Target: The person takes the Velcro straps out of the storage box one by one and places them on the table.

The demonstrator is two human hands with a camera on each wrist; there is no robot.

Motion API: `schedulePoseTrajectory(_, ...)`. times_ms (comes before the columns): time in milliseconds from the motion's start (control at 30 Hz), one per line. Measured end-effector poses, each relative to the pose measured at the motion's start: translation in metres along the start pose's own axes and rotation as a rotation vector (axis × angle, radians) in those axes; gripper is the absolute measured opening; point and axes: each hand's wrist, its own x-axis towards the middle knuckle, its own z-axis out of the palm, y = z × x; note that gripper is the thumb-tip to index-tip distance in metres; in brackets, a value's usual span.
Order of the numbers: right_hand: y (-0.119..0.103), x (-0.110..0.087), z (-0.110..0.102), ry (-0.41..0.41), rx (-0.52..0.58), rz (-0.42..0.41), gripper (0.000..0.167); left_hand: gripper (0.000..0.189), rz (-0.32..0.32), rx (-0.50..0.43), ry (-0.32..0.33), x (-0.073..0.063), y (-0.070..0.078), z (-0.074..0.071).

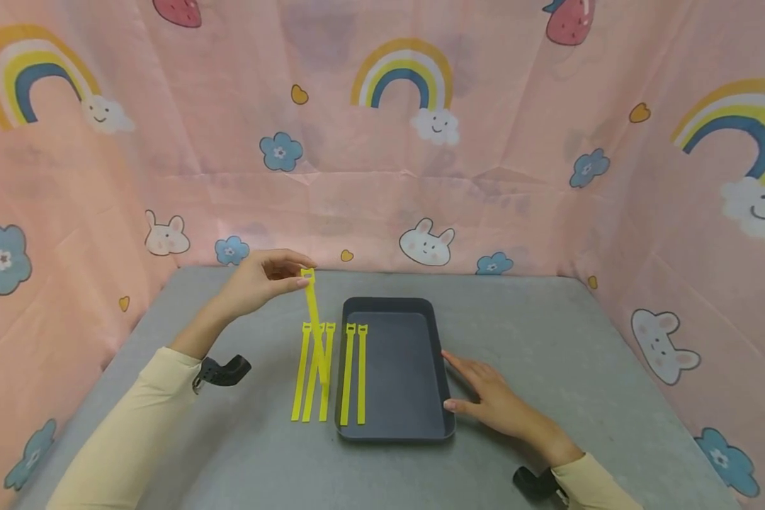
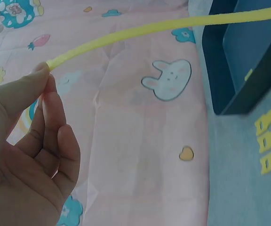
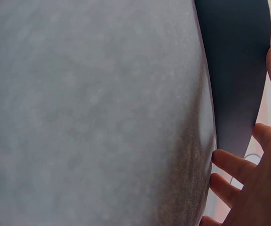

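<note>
A yellow hook-and-loop cable tie (image 1: 312,304) hangs from my left hand (image 1: 261,282), pinched by its slotted head end between thumb and fingers. Its tail slants down over the other ties; in the left wrist view the strap (image 2: 149,32) bows toward the tray. Three matching cable ties (image 1: 301,375) lie side by side on the table, left of the dark grey tray (image 1: 408,375). Inside the tray, along its left side, are two more cable ties (image 1: 361,375), parallel and heads away from me. My right hand (image 1: 497,400) touches the tray's right side with extended fingertips and thumb.
A grey cloth-like surface (image 1: 516,319) covers the table. Pink patterned curtains (image 1: 370,198) stand at the back and both sides. Black wrist mounts (image 1: 226,371) sit at both cuffs of the cream sleeves (image 1: 134,418).
</note>
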Motion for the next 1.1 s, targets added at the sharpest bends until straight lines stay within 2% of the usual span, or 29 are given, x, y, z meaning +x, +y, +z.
schedulePoseTrajectory(133, 0.001, 0.0, 0.0, 0.005, 0.0, -0.007, 0.082, 0.029, -0.005, 0.03, -0.009, -0.01, -0.007, -0.012)
schedulePoseTrajectory(300, -0.001, 0.0, -0.001, 0.002, -0.002, -0.006, 0.081, 0.028, -0.041, 0.061, -0.044, -0.021, -0.014, -0.026)
schedulePoseTrajectory(400, 0.0, 0.0, -0.001, 0.005, 0.001, -0.009, 0.081, 0.027, -0.086, 0.052, -0.091, -0.026, -0.017, -0.032)
schedulePoseTrajectory(533, 0.0, -0.001, -0.001, 0.01, 0.001, -0.018, 0.081, 0.029, -0.171, 0.004, -0.204, -0.03, -0.024, -0.035)
schedulePoseTrajectory(633, 0.0, -0.001, -0.001, 0.013, 0.0, -0.021, 0.081, 0.032, -0.214, -0.027, -0.282, -0.03, -0.033, -0.033)
schedulePoseTrajectory(733, -0.001, -0.001, -0.002, 0.011, -0.003, -0.019, 0.081, 0.036, -0.232, -0.036, -0.316, -0.029, -0.045, -0.026)
schedulePoseTrajectory(900, -0.002, -0.001, -0.002, 0.004, -0.004, -0.009, 0.081, 0.036, -0.233, -0.007, -0.312, -0.027, -0.067, -0.014)
schedulePoseTrajectory(1100, -0.002, -0.002, -0.002, 0.0, -0.001, 0.001, 0.081, 0.034, -0.2, 0.068, -0.3, -0.023, -0.089, -0.001)
